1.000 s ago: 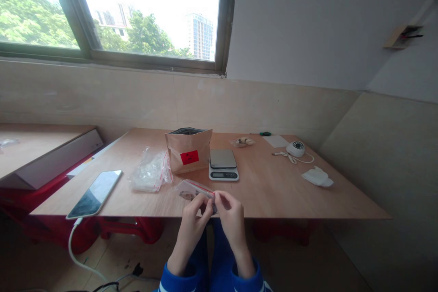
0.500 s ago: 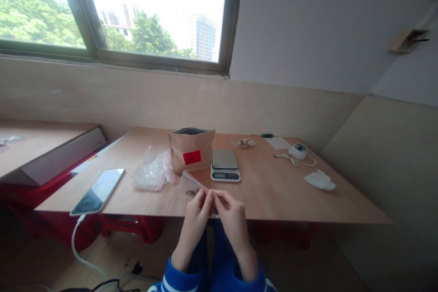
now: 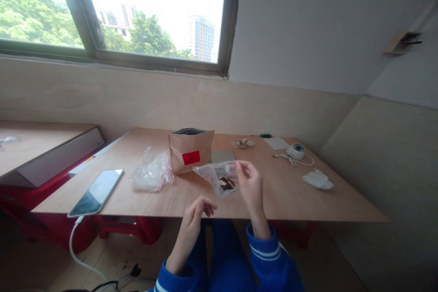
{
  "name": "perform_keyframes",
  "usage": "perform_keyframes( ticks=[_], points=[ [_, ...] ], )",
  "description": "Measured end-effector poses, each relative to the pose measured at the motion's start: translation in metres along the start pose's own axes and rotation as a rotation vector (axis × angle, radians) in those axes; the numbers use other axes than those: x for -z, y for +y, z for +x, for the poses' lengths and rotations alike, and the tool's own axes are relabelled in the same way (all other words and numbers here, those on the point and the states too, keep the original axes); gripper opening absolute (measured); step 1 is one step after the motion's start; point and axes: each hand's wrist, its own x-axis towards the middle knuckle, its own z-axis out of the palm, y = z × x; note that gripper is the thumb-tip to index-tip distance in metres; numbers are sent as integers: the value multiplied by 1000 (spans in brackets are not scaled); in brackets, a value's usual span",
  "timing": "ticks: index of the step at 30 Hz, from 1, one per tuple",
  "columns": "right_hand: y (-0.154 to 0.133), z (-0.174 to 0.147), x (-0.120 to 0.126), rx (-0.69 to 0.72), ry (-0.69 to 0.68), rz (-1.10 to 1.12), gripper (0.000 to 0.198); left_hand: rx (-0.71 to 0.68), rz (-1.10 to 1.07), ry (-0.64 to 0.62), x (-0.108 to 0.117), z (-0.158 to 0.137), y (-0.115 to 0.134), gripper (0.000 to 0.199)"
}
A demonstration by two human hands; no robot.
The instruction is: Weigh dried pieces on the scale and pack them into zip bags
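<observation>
My right hand [image 3: 250, 186] pinches the edge of a small clear plastic zip bag [image 3: 208, 174], raised over the front of a kitchen scale [image 3: 223, 157]. Dark and tan pieces [image 3: 226, 183] lie in the bottom of the bag; they look like dried slices, but their kind is unclear. Most of the scale is hidden behind the bag. My left hand [image 3: 197, 213] hovers by the table's front edge, fingers loosely bent and holding nothing. Behind the bag stands an open brown paper pouch [image 3: 178, 155] with a red label.
A pile of clear zip bags [image 3: 148, 173] lies left of the pouch. Further left is a phone [image 3: 97, 191] on a white cable. Toward the back right are another filled bag [image 3: 243, 143], a green-handled tool [image 3: 265, 136], a white camera [image 3: 296, 151] and a crumpled tissue [image 3: 317, 179].
Both hands were together on the bag at the table edge. The left hand has let go and dropped back left; the right has carried the bag up and forward to the scale.
</observation>
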Motion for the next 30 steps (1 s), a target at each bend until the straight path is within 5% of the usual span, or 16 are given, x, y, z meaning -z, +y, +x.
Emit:
perform_keyframes(
  ticks=[3,7,12,15,19,27,30],
  points=[
    [-10,9,-5,8,-84,-1,42,51,-145,120,5,15,-15,42],
    [-3,22,-21,-11,-336,-25,35,102,-290,8,13,38,-27,60],
    [8,29,-33,378,-303,-263,26,150,-210,21,27,58,-41,45],
    [12,32,-34,527,-508,-369,14,145,-126,88,34,63,-51,42],
    [25,43,-41,543,-780,-580,22,119,-61,106,39,69,-60,39],
    [56,67,-54,522,-1008,-639,32,58,57,147,47,82,-72,49],
    [64,69,-58,498,-973,-672,28,11,86,131,47,83,-76,44]
  ],
)
